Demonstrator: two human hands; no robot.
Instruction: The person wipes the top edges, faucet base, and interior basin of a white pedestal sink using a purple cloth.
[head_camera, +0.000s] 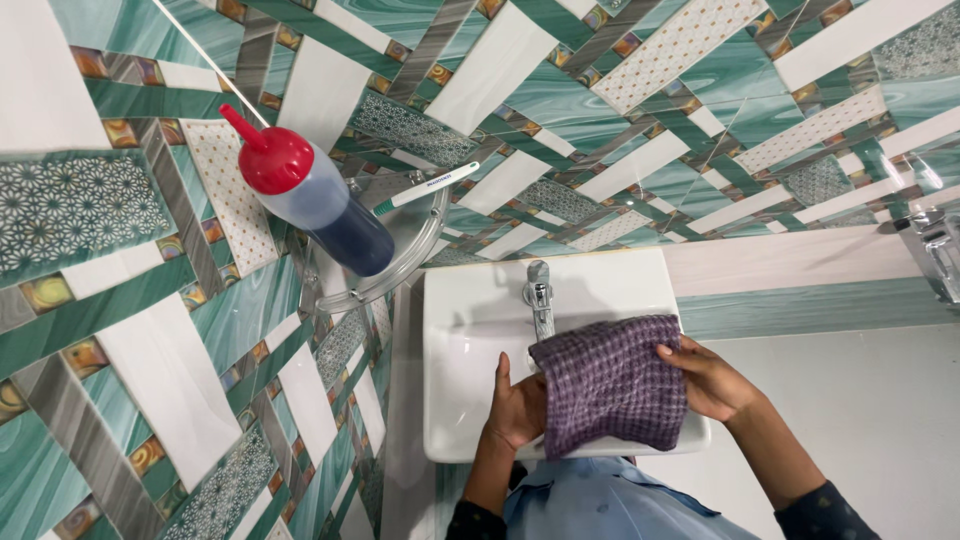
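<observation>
Holding up a purple checked cloth (612, 385) over a white washbasin (470, 330), spread between both hands. Left hand (518, 408) flat and upright against the cloth's left edge, fingers together and pointing toward the wall, thumb hidden behind the fabric, so cannot tell whether pinching or only pressing. Right hand (708, 380) at the cloth's upper right corner, fingers curled and pressed onto the fabric, gripping the edge. Both forearms rising from the lower frame in dark sleeves, elbows apart, over a light blue shirt front. Cloth hanging just in front of a chrome tap (539, 297), covering the basin's right half and front rim. Above left, a clear corner shelf (410, 255) carrying a red-capped bottle (310, 195) of dark liquid and a toothbrush (425, 188). All around, green and white patterned wall tiles (620, 110).
</observation>
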